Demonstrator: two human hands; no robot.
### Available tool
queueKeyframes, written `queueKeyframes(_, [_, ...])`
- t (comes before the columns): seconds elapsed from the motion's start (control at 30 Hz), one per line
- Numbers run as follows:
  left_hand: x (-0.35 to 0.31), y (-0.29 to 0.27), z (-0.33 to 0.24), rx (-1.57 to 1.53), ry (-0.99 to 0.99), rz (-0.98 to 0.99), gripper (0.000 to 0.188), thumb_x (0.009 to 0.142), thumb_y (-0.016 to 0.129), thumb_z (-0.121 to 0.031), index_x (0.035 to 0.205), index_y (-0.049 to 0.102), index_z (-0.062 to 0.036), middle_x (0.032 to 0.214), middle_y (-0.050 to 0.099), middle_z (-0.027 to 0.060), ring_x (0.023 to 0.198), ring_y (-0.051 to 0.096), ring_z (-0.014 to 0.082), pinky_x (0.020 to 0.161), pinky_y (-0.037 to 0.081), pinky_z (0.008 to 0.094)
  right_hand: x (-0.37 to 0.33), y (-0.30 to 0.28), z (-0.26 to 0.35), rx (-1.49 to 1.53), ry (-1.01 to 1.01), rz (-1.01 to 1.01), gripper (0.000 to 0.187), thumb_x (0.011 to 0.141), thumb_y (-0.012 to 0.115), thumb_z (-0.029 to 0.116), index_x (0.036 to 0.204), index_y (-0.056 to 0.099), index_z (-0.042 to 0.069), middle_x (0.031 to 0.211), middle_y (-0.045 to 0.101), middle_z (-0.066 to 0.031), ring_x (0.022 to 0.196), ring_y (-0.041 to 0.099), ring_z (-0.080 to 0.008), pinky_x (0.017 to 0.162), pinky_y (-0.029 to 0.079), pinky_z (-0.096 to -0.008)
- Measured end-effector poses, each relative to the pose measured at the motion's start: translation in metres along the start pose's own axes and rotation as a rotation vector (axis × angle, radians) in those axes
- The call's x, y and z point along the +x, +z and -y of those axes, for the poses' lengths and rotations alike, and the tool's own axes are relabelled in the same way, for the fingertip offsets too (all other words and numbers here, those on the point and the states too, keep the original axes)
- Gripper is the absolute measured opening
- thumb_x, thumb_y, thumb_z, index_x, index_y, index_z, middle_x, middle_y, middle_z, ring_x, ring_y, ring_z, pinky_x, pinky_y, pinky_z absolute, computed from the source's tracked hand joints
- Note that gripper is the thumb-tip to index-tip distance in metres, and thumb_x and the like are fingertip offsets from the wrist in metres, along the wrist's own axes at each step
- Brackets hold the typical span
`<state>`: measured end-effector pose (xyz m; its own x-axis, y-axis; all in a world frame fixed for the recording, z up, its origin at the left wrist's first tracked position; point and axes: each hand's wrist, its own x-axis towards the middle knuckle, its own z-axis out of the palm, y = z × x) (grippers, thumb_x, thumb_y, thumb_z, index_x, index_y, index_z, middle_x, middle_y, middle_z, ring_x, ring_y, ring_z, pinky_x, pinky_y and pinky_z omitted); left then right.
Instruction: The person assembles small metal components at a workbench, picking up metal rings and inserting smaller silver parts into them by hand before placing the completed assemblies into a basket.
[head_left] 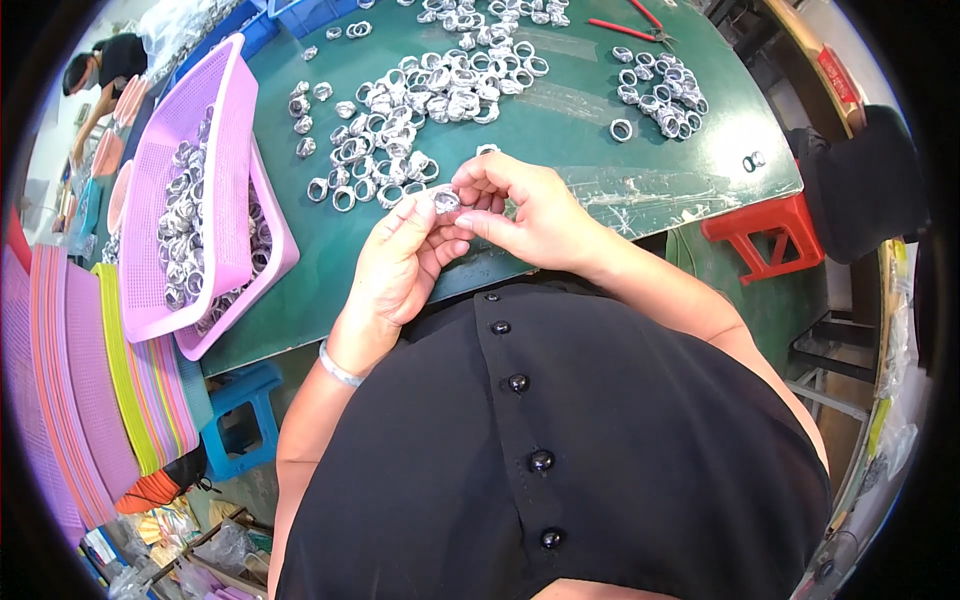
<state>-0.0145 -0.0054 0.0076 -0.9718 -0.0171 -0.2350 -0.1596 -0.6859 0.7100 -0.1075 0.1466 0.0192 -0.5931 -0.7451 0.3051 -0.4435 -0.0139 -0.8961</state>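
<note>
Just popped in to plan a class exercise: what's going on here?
A person at a green table holds a silvery ring in the left hand, with the right hand close beside it; whether that one touches it is unclear. More rings lie in a large group ahead and a smaller group to the right. A pink-purple basket at the left holds many more. Red-handled pliers lie farther back.

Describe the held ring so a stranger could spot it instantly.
Start at the green table; at its near edge, the left hand and right hand meet. The ring is at their fingertips, held, unlike the loose rings beyond.
</note>
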Motion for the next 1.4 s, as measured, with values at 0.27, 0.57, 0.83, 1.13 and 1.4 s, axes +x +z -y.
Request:
queueKeyframes(0.27, [0.001,0.001,-0.002,-0.114,-0.127,-0.097,0.029,0.091,0.047,-0.027,0.1,0.055,-0.001,0.088,0.062,0.0098,0.079,0.06,0.0157,0.071,0.049,0.0255,-0.002,-0.002,-0.002,0.204,0.155,0.039,0.019,0.083,0.058,0.009,0.099,0.051,0.001,0.087,0.056,-0.002,0.078,0.053,-0.0076,0.07,0.044,-0.022])
queueKeyframes(0.57, [0.0,0.0,-0.001,-0.171,-0.189,-0.106,0.031,0.091,0.045,-0.031,0.097,0.055,-0.0023,0.081,0.063,0.0095,0.071,0.061,0.0175,0.066,0.05,0.0258,-0.001,-0.002,-0.005,0.276,0.186,0.064,0.019,0.086,0.055,0.009,0.102,0.054,0.0,0.088,0.055,-0.0008,0.08,0.052,-0.0057,0.072,0.044,-0.0209])
queueKeyframes(0.83, [0.0,0.002,0.005,-0.171,-0.225,-0.064,0.037,0.092,0.042,-0.038,0.093,0.055,-0.0039,0.068,0.06,0.0055,0.062,0.057,0.0151,0.058,0.046,0.0248,-0.001,-0.002,-0.002,0.199,0.192,0.06,0.023,0.082,0.06,0.013,0.101,0.057,0.001,0.071,0.056,-0.0023,0.065,0.051,-0.0074,0.061,0.043,-0.0219])
queueKeyframes(1.13, [0.0,0.007,0.007,-0.153,-0.215,-0.082,0.038,0.09,0.044,-0.042,0.085,0.055,-0.0062,0.059,0.054,0.0023,0.053,0.048,0.0128,0.052,0.039,0.0233,-0.002,-0.002,-0.004,0.242,0.217,0.104,0.018,0.085,0.057,0.011,0.1,0.058,0.002,0.077,0.057,0.002,0.071,0.05,-0.0026,0.066,0.041,-0.019])
queueKeyframes(1.4, [0.0,0.008,0.007,-0.144,-0.216,-0.087,0.037,0.089,0.044,-0.043,0.081,0.053,-0.008,0.059,0.053,0.0014,0.052,0.047,0.0123,0.052,0.038,0.0236,-0.002,-0.003,-0.002,0.228,0.203,0.116,0.019,0.085,0.057,0.011,0.102,0.059,0.003,0.075,0.055,0.0029,0.07,0.049,-0.0033,0.066,0.041,-0.0196])
